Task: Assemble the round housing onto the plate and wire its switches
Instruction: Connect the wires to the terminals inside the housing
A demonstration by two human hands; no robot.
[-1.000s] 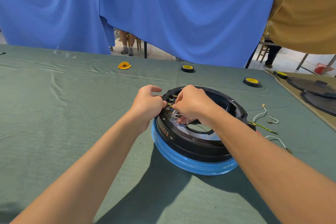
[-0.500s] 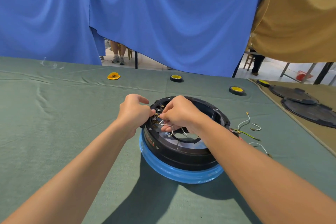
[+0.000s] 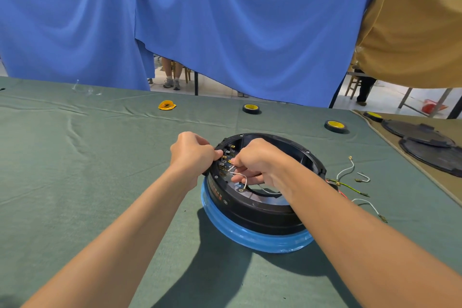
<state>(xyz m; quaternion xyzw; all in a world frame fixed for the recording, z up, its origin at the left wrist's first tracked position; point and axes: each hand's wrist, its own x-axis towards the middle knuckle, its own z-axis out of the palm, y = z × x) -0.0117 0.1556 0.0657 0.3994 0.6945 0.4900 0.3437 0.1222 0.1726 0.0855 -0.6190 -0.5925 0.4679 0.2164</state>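
A black round housing (image 3: 260, 210) sits on a blue-wrapped plate (image 3: 250, 237) at the middle of the green table. Brass switch terminals (image 3: 226, 155) line its inner left wall. My left hand (image 3: 191, 151) grips the housing's left rim with curled fingers. My right hand (image 3: 255, 161) reaches inside the ring and pinches a short white wire (image 3: 237, 175) close to the terminals; its looped end hangs below my fingers. Whether the wire's tip touches a terminal is hidden by my fingers.
Loose white and green-yellow wires (image 3: 350, 177) lie right of the housing. Tape rolls (image 3: 251, 108) (image 3: 335, 126) and a yellow scrap (image 3: 166, 105) sit farther back. Black round covers (image 3: 425, 142) rest on a tan cloth at the right. Blue curtains hang behind.
The camera tilted up, so the housing and hands sit lower in view. Both hands stay on the housing's left side, the right still working the white wire at the terminals.
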